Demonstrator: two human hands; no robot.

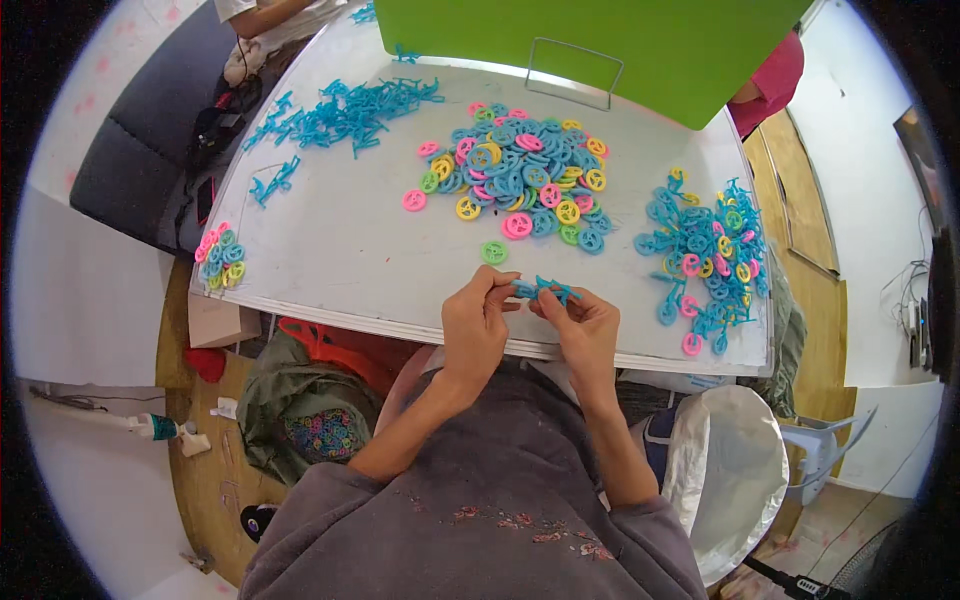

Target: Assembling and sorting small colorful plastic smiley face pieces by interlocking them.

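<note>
A small blue plastic piece (543, 290) is being held between both hands just above the near edge of the white table (340, 250). The left hand (477, 325) is pinching its left end between thumb and fingertips (507, 277), and the right hand (582, 325) is gripping its right end with the fingers curled closed around it; the piece is spanning the short gap between the two hands, with its middle section showing. A single green ring (494, 252) is lying flat on the table just beyond the left fingertips. Further out, a large mixed heap of blue, pink, yellow and green rings (525, 175) is occupying the table centre. A cluster of blue pieces fitted with coloured rings (705, 260) is lying at the right side, near the table edge. A spread of loose blue stick parts (345, 112) is lying at the far left, and a small group of rings (220, 257) is sitting at the left rim. A green crate (600, 40) with a wire handle is standing at the far edge. Below the table, an olive bag (300, 410) is holding coloured rings at the left, and a white sack (735, 470) is resting at the right. The floor is wooden, the walls are white, and a dark sofa (150, 130) is standing at the upper left.
</note>
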